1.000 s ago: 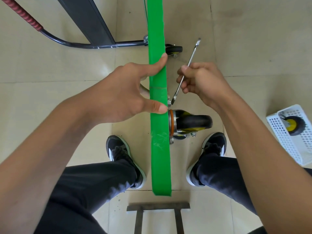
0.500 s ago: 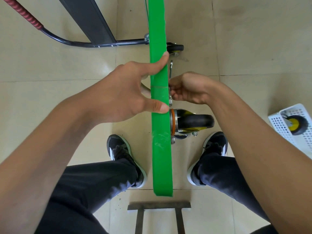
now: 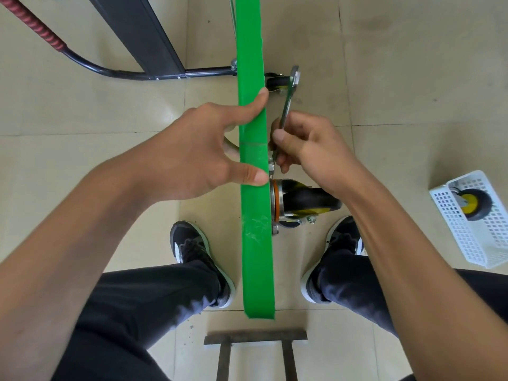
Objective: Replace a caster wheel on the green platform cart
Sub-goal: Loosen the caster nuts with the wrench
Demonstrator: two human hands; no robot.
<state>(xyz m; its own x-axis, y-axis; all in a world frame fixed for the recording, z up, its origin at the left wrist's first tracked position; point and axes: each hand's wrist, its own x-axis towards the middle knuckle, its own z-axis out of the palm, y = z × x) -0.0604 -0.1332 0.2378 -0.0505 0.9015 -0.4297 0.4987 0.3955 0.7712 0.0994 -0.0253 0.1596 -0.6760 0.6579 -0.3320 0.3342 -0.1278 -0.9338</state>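
Wrench work at the caster mount. Green platform cart (image 3: 254, 188) stands on edge on the floor, deck seen edge-on, running away between the person's feet. Left hand (image 3: 192, 158) braces the deck edge; its grip is spread, index tip and thumb pressed on the green edge, the other fingers hidden behind the deck. Right hand (image 3: 308, 149) has its grip pressed together around the shank of a wrench (image 3: 287, 105), lower end down at a bolt (image 3: 271, 165) just above the caster wheel (image 3: 308, 200), free end tilted up and away. Caster sits bolted to the underside, on the right face. Second wheel (image 3: 474, 203) lies in a white basket (image 3: 464, 237), well apart to the right.

Judged step: turning a mounting bolt; loosening or tightening cannot be told. Next move calls for a short swing of the wrench, then reseating, with the left hand keeping the deck from tipping.
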